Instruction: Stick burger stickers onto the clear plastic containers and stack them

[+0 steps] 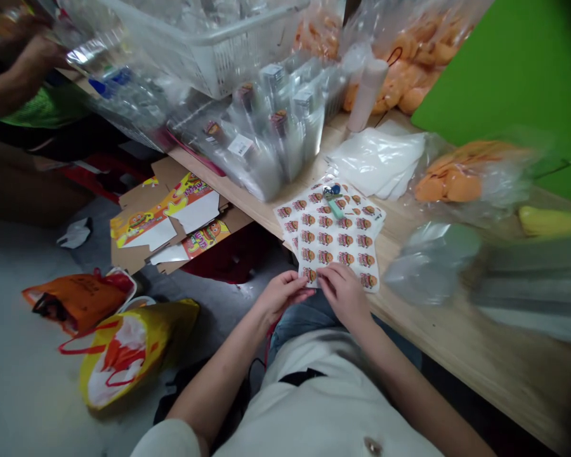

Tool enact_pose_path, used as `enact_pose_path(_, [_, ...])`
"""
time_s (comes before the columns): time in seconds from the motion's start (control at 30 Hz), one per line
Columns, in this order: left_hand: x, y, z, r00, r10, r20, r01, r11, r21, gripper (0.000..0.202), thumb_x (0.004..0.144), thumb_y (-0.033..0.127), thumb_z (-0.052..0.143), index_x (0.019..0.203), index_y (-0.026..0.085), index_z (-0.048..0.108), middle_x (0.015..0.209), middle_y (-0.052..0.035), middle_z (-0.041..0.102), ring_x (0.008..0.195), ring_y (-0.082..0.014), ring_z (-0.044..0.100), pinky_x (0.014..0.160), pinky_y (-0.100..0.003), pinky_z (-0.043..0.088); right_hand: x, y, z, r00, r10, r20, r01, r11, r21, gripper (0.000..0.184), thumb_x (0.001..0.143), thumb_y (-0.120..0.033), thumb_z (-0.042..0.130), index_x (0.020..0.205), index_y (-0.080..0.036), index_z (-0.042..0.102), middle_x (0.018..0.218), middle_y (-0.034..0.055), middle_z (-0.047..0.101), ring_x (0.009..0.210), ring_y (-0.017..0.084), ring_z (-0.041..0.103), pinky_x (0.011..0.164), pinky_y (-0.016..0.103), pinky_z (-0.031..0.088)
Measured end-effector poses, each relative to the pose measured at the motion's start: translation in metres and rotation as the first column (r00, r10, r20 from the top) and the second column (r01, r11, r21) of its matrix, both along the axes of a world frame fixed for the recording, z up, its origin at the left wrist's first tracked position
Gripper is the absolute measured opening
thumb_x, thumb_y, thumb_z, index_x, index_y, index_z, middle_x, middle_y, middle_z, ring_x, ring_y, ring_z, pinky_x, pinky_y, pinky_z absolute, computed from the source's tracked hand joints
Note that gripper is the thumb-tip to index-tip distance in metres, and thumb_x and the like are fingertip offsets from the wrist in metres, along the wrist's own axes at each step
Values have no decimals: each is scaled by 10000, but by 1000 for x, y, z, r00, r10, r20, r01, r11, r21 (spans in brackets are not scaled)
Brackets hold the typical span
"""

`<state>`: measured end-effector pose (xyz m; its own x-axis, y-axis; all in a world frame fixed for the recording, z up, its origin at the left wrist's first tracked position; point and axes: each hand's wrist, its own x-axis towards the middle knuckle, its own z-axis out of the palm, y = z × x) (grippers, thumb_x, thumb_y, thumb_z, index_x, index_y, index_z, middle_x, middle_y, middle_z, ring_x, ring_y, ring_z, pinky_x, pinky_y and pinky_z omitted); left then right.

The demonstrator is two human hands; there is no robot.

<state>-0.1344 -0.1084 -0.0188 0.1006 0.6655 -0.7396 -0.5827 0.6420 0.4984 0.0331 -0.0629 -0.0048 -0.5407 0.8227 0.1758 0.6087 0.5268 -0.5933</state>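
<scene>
A stack of white sticker sheets printed with small orange burger pictures lies at the near edge of the wooden table. My left hand pinches the lower left corner of the top sheet, fingers closed. My right hand rests on the sheet's bottom edge beside it, fingers curled and pinching at a sticker. A small blue and green keyring lies on the sheets' far end.
Clear bags of orange toys and empty clear bags lie to the right. A white basket and packed clear boxes stand behind. Another person's arm reaches in at far left. Flattened cartons and bags lie on the floor.
</scene>
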Motion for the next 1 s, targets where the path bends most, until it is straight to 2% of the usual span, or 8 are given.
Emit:
enact_pose_path(0.07, [-2,-2,4,994,-106,19,106,994,18,287,635,260,772,825,118,611,801,-56,694,736,-122,676,628,-155,525,4,0,-6,1000,8,-13,-8,1000,3,210,867,-204,451,997,-201,616,977,75,637,1007,203,553,896,383,443])
enact_pose_path(0.17, [0,-1,10,979,-203,0,202,976,80,305,655,296,753,872,112,643,873,-80,696,798,-132,666,698,-186,517,9,0,1,998,-2,-64,0,1000,-30,206,867,-207,456,1012,-205,603,998,64,649,1035,197,556,916,382,444])
enact_pose_path(0.3, [13,8,21,942,-229,-245,285,932,223,258,718,361,678,823,126,657,789,-36,675,719,-102,621,705,-208,483,14,-11,17,994,-72,-88,72,997,-14,218,860,-243,492,1047,-181,586,1016,73,634,966,183,566,877,346,464])
enact_pose_path(0.43, [28,18,32,764,-243,-597,510,794,330,234,800,348,564,746,137,649,694,-8,627,653,-105,556,655,-208,435,21,-16,19,997,-71,-31,74,993,96,237,870,-223,476,1068,-165,592,1010,77,652,944,191,574,874,357,462])
enact_pose_path(0.53, [36,20,38,576,-138,-806,634,697,335,213,838,305,499,760,170,644,733,-6,634,703,-125,556,675,-205,408,28,-12,17,993,-110,-53,113,991,68,233,878,-206,459,1061,-170,598,1001,64,664,926,172,590,849,324,478])
enact_pose_path(0.6, [39,20,40,495,-81,-865,679,657,327,207,853,287,467,790,190,639,776,-9,642,740,-136,563,703,-208,401,31,-11,17,992,-114,-48,117,991,65,226,880,-207,454,1044,-174,605,983,61,670,906,170,597,830,320,486])
enact_pose_path(0.8, [45,19,41,430,-80,-899,705,651,279,226,861,274,441,740,187,611,731,-9,621,688,-132,539,668,-206,384,32,-12,14,994,-97,54,83,972,221,250,866,-175,448,1052,-148,613,992,85,675,901,204,609,819,351,482])
enact_pose_path(1.0, [46,19,40,441,-68,-895,677,680,282,209,847,266,449,754,185,618,721,-1,618,691,-133,539,653,-202,379,32,-6,13,980,-172,-95,170,985,-29,234,846,-183,440,978,-192,633,930,46,691,825,160,636,759,294,509])
